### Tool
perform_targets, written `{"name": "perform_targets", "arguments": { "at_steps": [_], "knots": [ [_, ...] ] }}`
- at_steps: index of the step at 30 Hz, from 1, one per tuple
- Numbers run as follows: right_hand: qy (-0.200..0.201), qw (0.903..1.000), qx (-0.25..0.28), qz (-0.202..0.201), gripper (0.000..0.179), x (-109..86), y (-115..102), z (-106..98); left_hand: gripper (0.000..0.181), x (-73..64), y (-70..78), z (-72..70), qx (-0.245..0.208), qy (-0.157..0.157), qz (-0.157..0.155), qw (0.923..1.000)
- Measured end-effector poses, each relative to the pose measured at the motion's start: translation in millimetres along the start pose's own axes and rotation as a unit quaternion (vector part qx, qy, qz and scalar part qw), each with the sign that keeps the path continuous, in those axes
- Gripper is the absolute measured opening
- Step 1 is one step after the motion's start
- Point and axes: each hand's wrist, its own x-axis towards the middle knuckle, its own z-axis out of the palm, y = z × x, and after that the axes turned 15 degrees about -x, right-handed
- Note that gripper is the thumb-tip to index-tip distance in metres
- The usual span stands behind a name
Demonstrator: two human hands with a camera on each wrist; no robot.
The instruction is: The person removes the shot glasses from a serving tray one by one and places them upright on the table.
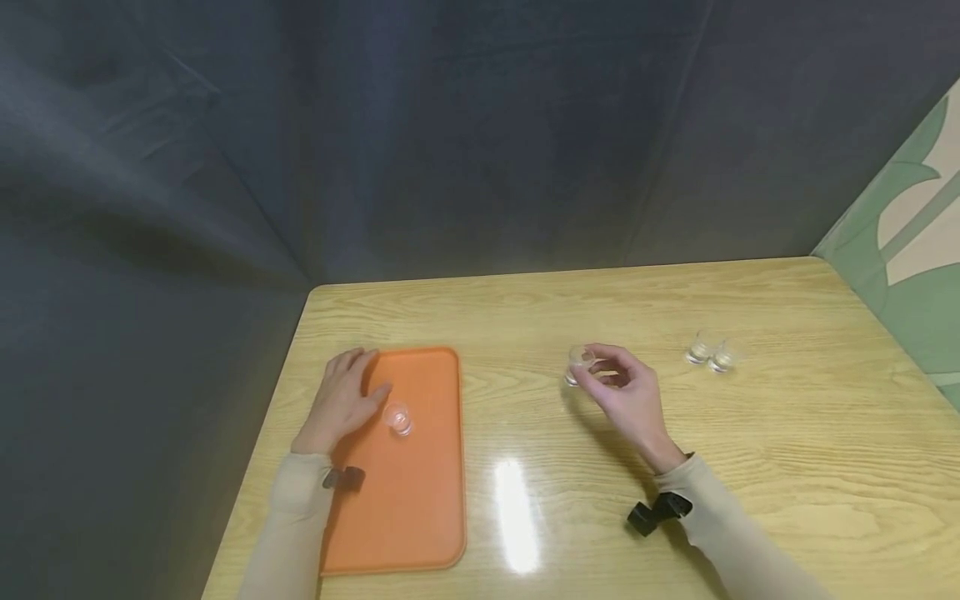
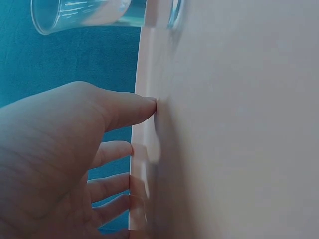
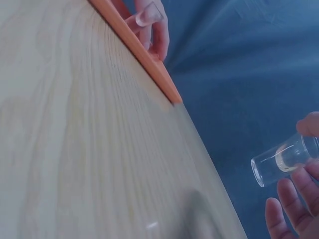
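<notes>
My right hand pinches a small clear shot glass between thumb and fingers over the middle of the table. In the right wrist view that shot glass is apart from the tabletop, its rim end free of the fingers. At the left, my left hand rests on the side rim of an orange tray. Its fingers and thumb are extended and touch the tray's edge. Another shot glass stands on the tray, just right of the left thumb.
Two more shot glasses, one beside the other, stand close together at the right of the wooden table. A dark curtain hangs behind and left of the table. A green-patterned surface borders its right side.
</notes>
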Motion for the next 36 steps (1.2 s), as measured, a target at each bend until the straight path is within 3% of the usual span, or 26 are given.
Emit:
{"name": "perform_targets", "arguments": {
  "at_steps": [11, 22, 29, 36],
  "knots": [
    [0.019, 0.9995, -0.001, 0.026, 0.036, 1.5, 30, -34, 0.068, -0.7, 0.8, 0.0, 0.002, 0.002, -0.001, 1.0000],
    [0.066, 0.9948, -0.054, 0.055, 0.039, 10.7, 57, -72, 0.068, -1.3, 1.8, -0.5, -0.002, -0.001, -0.005, 1.0000],
    [0.068, 0.9899, -0.081, 0.094, 0.046, 18.0, 68, -86, 0.069, -1.1, 1.2, -0.1, -0.004, 0.001, -0.004, 1.0000],
    [0.085, 0.9836, -0.130, 0.091, 0.049, 22.0, 71, -91, 0.070, -0.6, 1.1, 0.3, -0.007, -0.002, -0.008, 0.9999]
  ]
}}
